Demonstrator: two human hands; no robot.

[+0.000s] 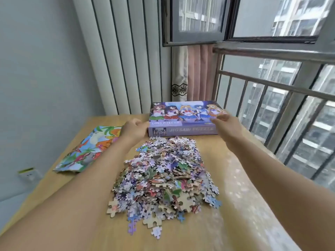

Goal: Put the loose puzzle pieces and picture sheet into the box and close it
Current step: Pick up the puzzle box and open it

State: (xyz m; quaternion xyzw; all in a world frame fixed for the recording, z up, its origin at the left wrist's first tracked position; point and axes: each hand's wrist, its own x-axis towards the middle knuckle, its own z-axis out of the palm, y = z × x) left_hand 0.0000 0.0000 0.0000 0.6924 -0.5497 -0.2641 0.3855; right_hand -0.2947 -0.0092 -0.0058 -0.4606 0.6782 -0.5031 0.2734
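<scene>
A purple jigsaw puzzle box [183,117] with cartoon figures on its lid lies shut at the far end of the wooden table [76,185]. My left hand [133,128] sits at the box's left near corner, fingers curled against its side. My right hand [225,122] reaches to the box's right near corner, fingers over the lid's edge. A big heap of loose puzzle pieces [163,178] lies in the middle of the table between my forearms. A colourful picture sheet [88,147] lies flat at the table's left side.
A window with a metal railing [272,84] runs along the table's right side. Curtains [195,73] hang behind the box. A wall socket [30,173] sits low on the left wall.
</scene>
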